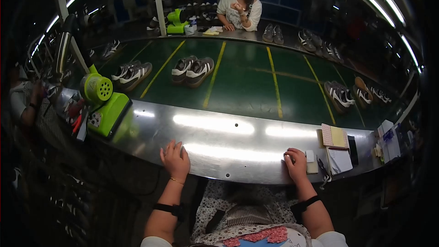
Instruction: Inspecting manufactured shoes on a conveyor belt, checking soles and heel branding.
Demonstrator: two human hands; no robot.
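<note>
My left hand (175, 160) lies on the metal table (219, 135) near its front edge, fingers stretched and a little apart, holding nothing. Farther right, my right hand (297, 163) rests at the same edge with its fingers curled in. A tiny pale spot shows at those fingertips; whether it is a held thing is too small to make out. Just right of that hand sit a small white block (310, 156) and a beige pad (312, 168). Beyond them are a pen (323, 167) and an open notebook (339, 161) with a yellow slip (338, 137).
Across the table runs a green conveyor belt (242, 82) with yellow lines, carrying pairs of grey shoes (193, 71) and more shoes (339, 96) at right. A lime-green machine (107, 110) stands left. Opposite sits another person (238, 9). A box (388, 142) stands far right.
</note>
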